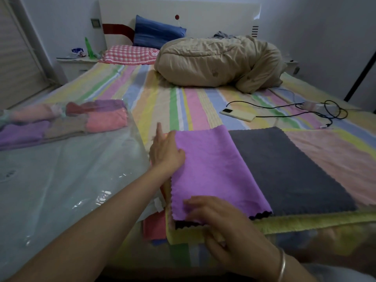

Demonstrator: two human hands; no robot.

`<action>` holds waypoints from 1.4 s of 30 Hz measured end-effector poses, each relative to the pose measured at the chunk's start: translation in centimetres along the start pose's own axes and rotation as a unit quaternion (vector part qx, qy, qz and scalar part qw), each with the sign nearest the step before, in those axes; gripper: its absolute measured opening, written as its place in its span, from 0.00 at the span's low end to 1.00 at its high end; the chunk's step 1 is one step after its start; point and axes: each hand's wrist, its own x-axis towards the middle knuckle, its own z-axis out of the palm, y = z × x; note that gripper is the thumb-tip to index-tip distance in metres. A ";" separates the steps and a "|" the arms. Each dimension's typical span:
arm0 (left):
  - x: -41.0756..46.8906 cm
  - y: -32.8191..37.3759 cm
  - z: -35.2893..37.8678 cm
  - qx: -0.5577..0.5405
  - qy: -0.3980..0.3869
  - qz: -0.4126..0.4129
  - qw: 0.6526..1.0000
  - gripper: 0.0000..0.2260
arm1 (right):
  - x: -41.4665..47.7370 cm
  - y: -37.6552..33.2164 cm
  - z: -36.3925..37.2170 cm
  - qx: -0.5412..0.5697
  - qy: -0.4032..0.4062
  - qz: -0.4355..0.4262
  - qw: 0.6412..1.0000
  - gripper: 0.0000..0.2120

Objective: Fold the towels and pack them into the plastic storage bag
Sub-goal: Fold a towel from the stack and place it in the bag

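A purple towel (pixel 215 165) lies folded over the left part of a dark grey towel (pixel 289 169), on a stack with a yellow towel (pixel 305 221) and a pink towel (pixel 337 157) beneath. My left hand (pixel 165 151) rests with straight fingers on the purple towel's far left edge. My right hand (pixel 221 222) presses on its near edge, fingers spread. A clear plastic storage bag (pixel 61 180) lies to the left, with several folded towels (pixel 77 121) in pink, purple and brown inside its far end. A red towel (pixel 154 225) pokes out under the stack.
The striped bed sheet (pixel 173 98) carries a bundled beige quilt (pixel 219 62) at the back, pillows (pixel 130 54) by the headboard, and a phone (pixel 238 115) with charging cables (pixel 317 110) to the right. A nightstand (pixel 75 65) stands at the far left.
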 end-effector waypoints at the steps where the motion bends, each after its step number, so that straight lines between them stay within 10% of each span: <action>1: -1.0 0.8 -0.4 0.020 0.020 0.059 0.998 0.25 | -0.1 0.2 -0.4 0.035 0.029 0.027 0.999 0.22; 9: -8.6 2.8 1.2 0.085 -0.168 0.352 0.917 0.30 | -1.2 7.6 -6.3 -0.112 0.139 0.145 0.973 0.26; 16: -8.7 1.5 3.4 0.148 -0.171 0.359 0.906 0.35 | -3.7 10.8 -7.1 -0.217 -0.045 0.082 0.972 0.34; 26: -11.7 4.7 0.3 -0.088 -0.076 0.316 0.942 0.29 | -2.7 9.8 -6.4 -0.117 0.036 0.001 0.992 0.17; 31: -13.3 6.0 1.6 -0.002 0.035 0.283 0.959 0.28 | -1.3 9.7 -6.5 -0.021 0.089 0.038 0.995 0.14; 38: -12.5 0.4 -1.8 -0.057 0.065 0.213 0.973 0.19 | -1.4 9.7 -6.8 0.025 0.148 0.105 0.983 0.15; 42: -11.4 -2.4 -4.2 -0.264 -0.001 0.184 0.947 0.09 | -1.4 9.8 -6.8 0.050 0.177 0.136 0.974 0.11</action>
